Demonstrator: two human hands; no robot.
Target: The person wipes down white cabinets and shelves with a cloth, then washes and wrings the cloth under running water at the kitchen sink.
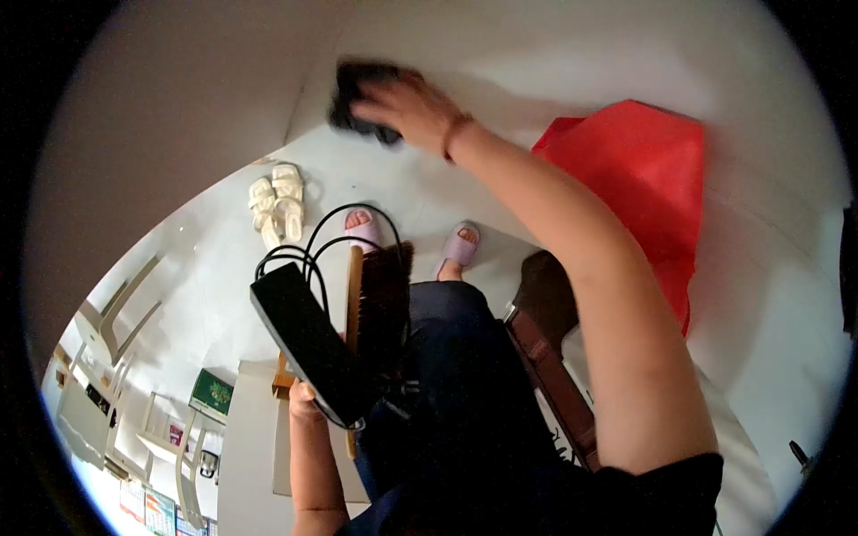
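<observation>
My left hand [306,399] is closed at the lower end of a long black box-shaped device [308,335] with black cables looping from it. Right beside the device is a brush [382,304] with a pale wooden back and dark bristles; whether the same hand grips it is hidden. Stretched far forward, my right hand [411,107] is blurred, its fingers over a dark, soft-looking black item [357,98] whose kind I cannot make out. That item is close to the pale wall.
A red bag or sheet [643,179] leans at the right. Cream sandals [279,204] lie on the floor near my feet in pink slippers [363,225]. A brown strap-like piece [554,380] is by my right leg. White chairs [112,322] and a green box [211,393] stand left.
</observation>
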